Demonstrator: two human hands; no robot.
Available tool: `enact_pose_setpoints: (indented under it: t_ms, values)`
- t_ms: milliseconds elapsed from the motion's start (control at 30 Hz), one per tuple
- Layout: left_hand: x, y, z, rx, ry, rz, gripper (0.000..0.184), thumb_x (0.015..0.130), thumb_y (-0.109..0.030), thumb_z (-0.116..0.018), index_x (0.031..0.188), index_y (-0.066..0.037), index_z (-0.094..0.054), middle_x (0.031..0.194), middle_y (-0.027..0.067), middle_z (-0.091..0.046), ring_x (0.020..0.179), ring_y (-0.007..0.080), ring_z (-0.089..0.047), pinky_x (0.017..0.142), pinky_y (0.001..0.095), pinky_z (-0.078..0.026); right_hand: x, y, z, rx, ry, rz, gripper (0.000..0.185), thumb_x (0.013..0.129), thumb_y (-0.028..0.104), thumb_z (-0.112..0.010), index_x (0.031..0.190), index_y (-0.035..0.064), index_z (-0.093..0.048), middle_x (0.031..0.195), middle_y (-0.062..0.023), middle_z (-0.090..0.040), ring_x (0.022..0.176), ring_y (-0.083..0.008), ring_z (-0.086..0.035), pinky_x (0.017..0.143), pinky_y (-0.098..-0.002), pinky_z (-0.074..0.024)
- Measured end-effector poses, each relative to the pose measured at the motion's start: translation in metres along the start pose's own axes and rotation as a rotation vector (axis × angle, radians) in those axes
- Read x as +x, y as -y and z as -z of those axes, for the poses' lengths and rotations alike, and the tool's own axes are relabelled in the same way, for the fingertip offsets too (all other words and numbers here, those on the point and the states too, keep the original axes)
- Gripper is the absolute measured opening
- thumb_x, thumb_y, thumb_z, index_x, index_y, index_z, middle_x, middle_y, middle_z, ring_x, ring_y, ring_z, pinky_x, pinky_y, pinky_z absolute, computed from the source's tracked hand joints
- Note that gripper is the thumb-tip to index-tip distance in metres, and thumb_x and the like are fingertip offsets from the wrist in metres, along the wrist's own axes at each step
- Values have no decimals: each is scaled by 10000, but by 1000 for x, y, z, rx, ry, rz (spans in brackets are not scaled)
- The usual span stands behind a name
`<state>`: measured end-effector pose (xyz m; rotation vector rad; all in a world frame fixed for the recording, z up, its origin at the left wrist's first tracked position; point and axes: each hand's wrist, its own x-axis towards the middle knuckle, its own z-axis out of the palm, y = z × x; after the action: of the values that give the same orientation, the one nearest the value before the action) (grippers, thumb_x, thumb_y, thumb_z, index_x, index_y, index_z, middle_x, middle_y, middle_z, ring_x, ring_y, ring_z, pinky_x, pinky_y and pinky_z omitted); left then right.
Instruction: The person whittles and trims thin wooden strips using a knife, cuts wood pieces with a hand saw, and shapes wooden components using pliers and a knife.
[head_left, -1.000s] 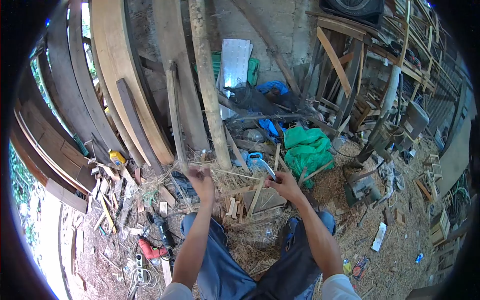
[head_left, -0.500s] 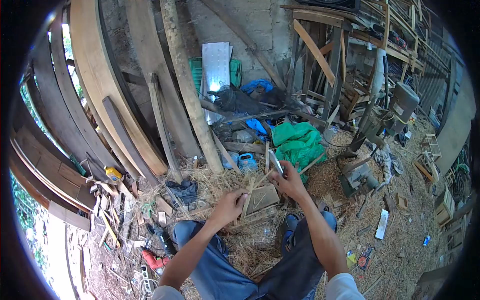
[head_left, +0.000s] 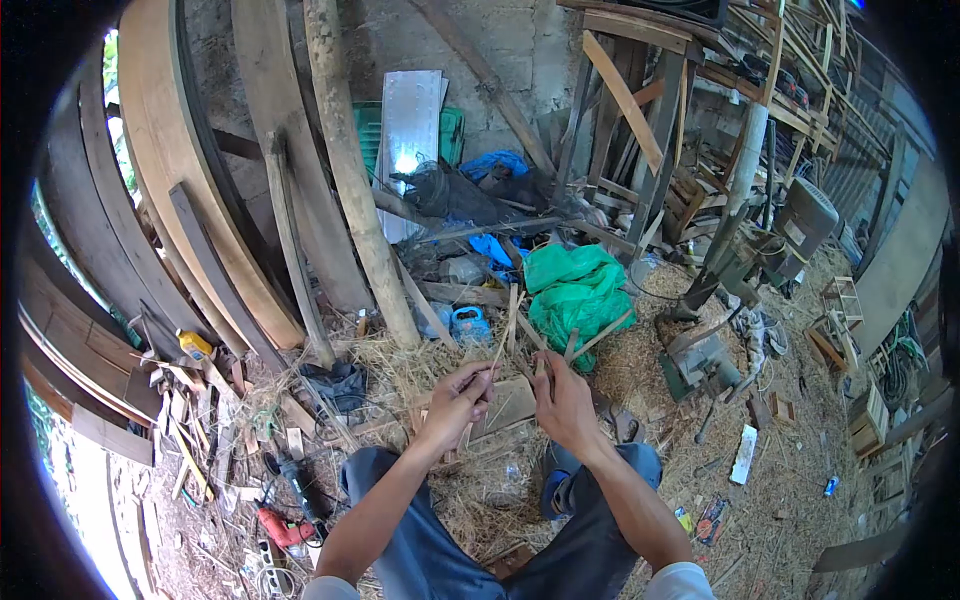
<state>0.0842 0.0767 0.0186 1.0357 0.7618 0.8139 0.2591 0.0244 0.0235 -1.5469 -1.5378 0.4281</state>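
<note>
My left hand (head_left: pixel 456 408) is closed, with a thin wooden strip (head_left: pixel 498 352) pinched between thumb and fingers and pointing upward. My right hand (head_left: pixel 568 405) is closed too, a short distance to the right. It grips a slim knife (head_left: pixel 531 332), whose bright blade showed plainly a moment ago; now it is seen narrowly and hard to separate from the sticks behind. Below and between the hands lies a wooden block (head_left: pixel 508 405) among pale shavings.
A crumpled green plastic sheet (head_left: pixel 580 295) and a blue container (head_left: pixel 469 325) lie ahead. Tall boards (head_left: pixel 165 130) lean at left. A red power drill (head_left: pixel 283 527) lies on the floor at lower left, and a machine with a motor (head_left: pixel 705 360) stands at right.
My right hand has lowered and turned, so the blade no longer shows its bright face. The strip in my left hand now points more upright. The whole view has shifted slightly.
</note>
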Motion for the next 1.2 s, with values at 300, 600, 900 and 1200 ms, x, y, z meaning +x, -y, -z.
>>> enact_pose_setpoints:
  t_ms: [300,600,900,1200]
  values:
    - [26,-21,8,-178,39,98,327,932,-143,-497,1243,-42,-488,735,-12,-455,522,39,-336,434,166,-249,36,5,6,-121,163,315,382,819,31,-547,1187,19,-444,831,-243,-602,645,-408,-592,556,-446,-461]
    - [23,-20,20,-283,46,154,257,928,-143,-498,1165,-48,-528,717,-28,-423,509,20,-305,405,166,-225,73,-24,-49,-626,42,148,118,774,160,-590,815,53,-560,619,-158,-609,544,-297,-625,471,-413,-493]
    - [22,-11,32,-223,-143,225,232,922,-161,-530,1138,-92,-580,716,-43,-443,504,20,-318,398,167,-245,76,-30,-79,-722,4,332,161,705,135,-615,813,37,-545,628,-82,-611,532,-231,-628,451,-347,-500]
    - [18,-17,33,-351,-74,233,254,926,-185,-524,1168,-121,-571,717,-55,-431,488,9,-321,386,161,-230,96,-58,-79,-756,-142,296,68,720,87,-587,683,80,-530,655,-107,-623,544,-253,-625,458,-367,-482]
